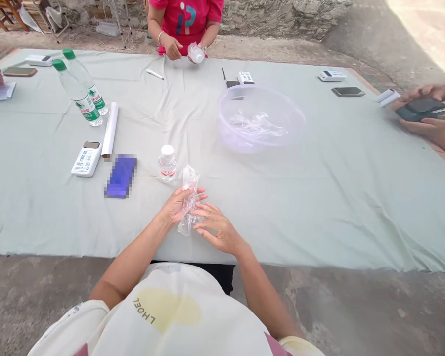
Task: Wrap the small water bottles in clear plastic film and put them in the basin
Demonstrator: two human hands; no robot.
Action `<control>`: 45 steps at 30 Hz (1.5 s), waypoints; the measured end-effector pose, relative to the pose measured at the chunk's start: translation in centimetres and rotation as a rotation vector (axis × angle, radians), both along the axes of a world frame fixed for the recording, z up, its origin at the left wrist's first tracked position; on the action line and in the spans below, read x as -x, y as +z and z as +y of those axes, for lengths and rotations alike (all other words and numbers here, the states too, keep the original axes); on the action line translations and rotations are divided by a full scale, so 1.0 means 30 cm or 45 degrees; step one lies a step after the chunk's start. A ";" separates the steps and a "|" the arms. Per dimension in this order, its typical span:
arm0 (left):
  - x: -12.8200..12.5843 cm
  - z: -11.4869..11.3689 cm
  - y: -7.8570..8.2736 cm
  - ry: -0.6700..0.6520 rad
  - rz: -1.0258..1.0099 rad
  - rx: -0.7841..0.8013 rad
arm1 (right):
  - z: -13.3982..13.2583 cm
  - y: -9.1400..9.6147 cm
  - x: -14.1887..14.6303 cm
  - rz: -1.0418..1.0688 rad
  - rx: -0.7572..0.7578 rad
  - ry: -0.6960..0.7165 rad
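Observation:
A crumpled see-through plastic bag [188, 217] is pinched between the thumb and fingers of my left hand [175, 206], just over the near part of the table. Whether anything lies inside its bunched upper end, I cannot tell. My right hand [219, 228] is beside it with fingers spread, the fingertips at or against the plastic. Just beyond my left hand a small see-through bottle [167, 165] with a white cap and a red-and-white label stands upright on the cloth.
A pale purple basin [226, 141] holding crumpled plastic film sits ahead right. To the left are two green-capped bottles [87, 110], a paper roll [111, 126], a white device [87, 160] and a blurred blue object [121, 175]. Opposite, a person in red [187, 29] holds a wrapped bottle.

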State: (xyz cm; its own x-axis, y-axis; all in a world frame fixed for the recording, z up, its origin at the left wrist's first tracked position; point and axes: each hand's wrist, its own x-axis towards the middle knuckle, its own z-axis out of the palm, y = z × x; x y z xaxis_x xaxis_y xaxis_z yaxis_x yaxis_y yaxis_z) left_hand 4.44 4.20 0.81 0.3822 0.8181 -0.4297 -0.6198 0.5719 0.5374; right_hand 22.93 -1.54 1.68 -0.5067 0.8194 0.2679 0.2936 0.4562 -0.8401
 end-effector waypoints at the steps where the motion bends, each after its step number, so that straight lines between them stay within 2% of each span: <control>1: -0.006 0.001 0.018 0.024 0.070 -0.053 | -0.005 -0.006 -0.015 0.106 0.041 -0.081; 3: -0.019 -0.005 0.049 0.020 0.183 -0.160 | 0.007 0.001 -0.045 0.388 0.117 -0.407; 5: -0.036 -0.019 0.071 -0.025 0.276 -0.245 | 0.038 0.018 -0.054 0.555 0.233 -0.752; 7: -0.053 -0.036 0.083 -0.067 0.354 -0.324 | 0.073 0.033 -0.029 0.509 0.394 -0.867; 9: -0.063 -0.052 0.088 -0.082 0.390 -0.391 | 0.099 0.035 0.019 0.399 0.520 -0.805; 11: -0.056 -0.063 0.088 -0.075 0.402 -0.421 | 0.113 0.024 0.065 0.440 0.559 -0.780; 13: -0.032 -0.068 0.085 -0.040 0.392 -0.405 | 0.117 0.010 0.089 0.650 0.614 -0.797; 16: 0.019 -0.069 0.076 0.026 0.353 -0.331 | 0.114 -0.004 0.078 1.024 0.847 -0.756; 19: 0.058 -0.074 0.059 0.060 0.387 -0.243 | 0.108 -0.002 0.049 1.151 1.001 -0.720; 22: 0.070 -0.086 0.038 0.066 0.472 -0.212 | 0.102 0.000 0.029 1.082 1.001 -0.744; 27: 0.075 -0.098 0.009 0.104 0.673 -0.213 | 0.117 -0.020 -0.003 0.945 0.951 -0.970; 31: 0.092 -0.096 0.003 0.174 0.831 -0.133 | 0.140 -0.030 -0.030 0.862 0.873 -1.023; 33: 0.097 -0.104 0.015 0.328 1.075 -0.225 | 0.145 -0.025 -0.040 0.866 0.814 -1.082; 35: 0.088 -0.122 0.039 0.486 1.379 -0.465 | 0.145 -0.016 -0.042 0.857 0.749 -1.139; 36: 0.076 -0.133 0.053 0.502 1.503 -0.615 | 0.143 -0.010 -0.040 0.841 0.725 -1.145; 38: 0.036 -0.157 0.075 0.383 1.641 -0.867 | 0.139 0.001 -0.024 0.807 0.706 -1.108; 40: -0.016 -0.172 0.081 0.168 1.686 -1.000 | 0.134 0.009 0.002 0.791 0.701 -1.046; 42: -0.066 -0.172 0.067 0.018 1.705 -1.006 | 0.130 0.013 0.028 0.786 0.691 -0.995; 45: -0.100 -0.148 0.034 -0.086 1.656 -0.923 | 0.130 0.009 0.044 0.767 0.670 -0.970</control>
State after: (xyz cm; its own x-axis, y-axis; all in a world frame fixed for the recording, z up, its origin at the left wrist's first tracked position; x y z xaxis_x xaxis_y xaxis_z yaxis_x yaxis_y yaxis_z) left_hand 7.46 -0.24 1.83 0.1051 0.9944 -0.0090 0.5211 -0.0474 0.8522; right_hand 21.61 2.37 1.94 0.2755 0.9456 -0.1729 -0.1769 -0.1270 -0.9760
